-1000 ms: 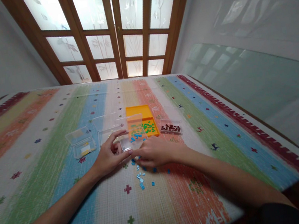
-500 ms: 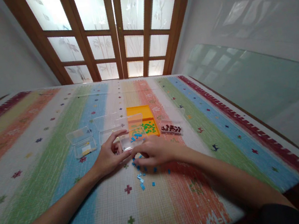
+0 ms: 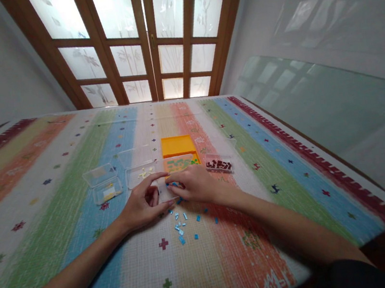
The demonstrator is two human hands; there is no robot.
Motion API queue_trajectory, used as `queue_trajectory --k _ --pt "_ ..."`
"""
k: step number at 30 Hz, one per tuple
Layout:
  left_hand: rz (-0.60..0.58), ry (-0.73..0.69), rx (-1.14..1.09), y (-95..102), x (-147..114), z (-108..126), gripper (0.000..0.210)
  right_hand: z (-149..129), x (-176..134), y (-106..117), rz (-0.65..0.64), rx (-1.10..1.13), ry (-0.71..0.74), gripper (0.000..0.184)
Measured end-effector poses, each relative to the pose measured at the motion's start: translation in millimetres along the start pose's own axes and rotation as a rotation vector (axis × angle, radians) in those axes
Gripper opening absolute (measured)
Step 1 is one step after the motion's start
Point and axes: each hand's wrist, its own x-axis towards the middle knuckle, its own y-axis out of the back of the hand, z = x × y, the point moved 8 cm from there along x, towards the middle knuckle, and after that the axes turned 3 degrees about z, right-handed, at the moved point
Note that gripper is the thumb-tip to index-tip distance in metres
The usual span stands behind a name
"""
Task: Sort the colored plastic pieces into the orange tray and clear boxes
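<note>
My left hand point(image 3: 141, 203) curves around the left side of a small clear plastic box point(image 3: 163, 191), its thumb and forefinger gripping the edges. Over the box's right part is my right hand point(image 3: 199, 184), fingers bent together at the opening. Blue bits point(image 3: 174, 184) show right at those fingertips; whether they are pinched or lie in the box I cannot tell. Loose small blue bricks point(image 3: 180, 231) are scattered on the tablecloth just below both hands.
Behind the hands an open yellow case point(image 3: 178, 144) holds small green pieces. To its right is a clear box of dark brown pieces point(image 3: 219, 165). Leftward stand a clear box with cream pieces point(image 3: 145, 172) and an open clear case point(image 3: 107, 192) with yellow and white contents. A striped cloth point(image 3: 147, 273) covers the table.
My right hand has moved up and slightly away from me, from above the loose blue bricks to the clear box. My left hand still grips the box.
</note>
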Motion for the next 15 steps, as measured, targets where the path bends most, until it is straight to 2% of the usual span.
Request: queue_trajectory --k 4,7,10,13,15 --pt "0.014 0.012 -0.009 0.9 0 -3 0.067 0 0 2 -0.001 0.024 -0.011 0.022" --pt "0.026 0.047 -0.035 2.3 0 -9 0.068 7 -2 15 0.019 0.070 -0.026 0.023" --pt "0.044 0.048 -0.068 4.3 1 -11 0.068 10 -5 30 -0.040 0.127 0.012 0.019" --pt "0.070 0.020 -0.082 6.6 2 -11 0.065 -1 -14 29 -0.298 0.204 0.146 0.018" --pt "0.079 0.022 -0.090 7.2 3 -12 0.065 -7 -22 22 -0.467 0.177 0.175 0.018"
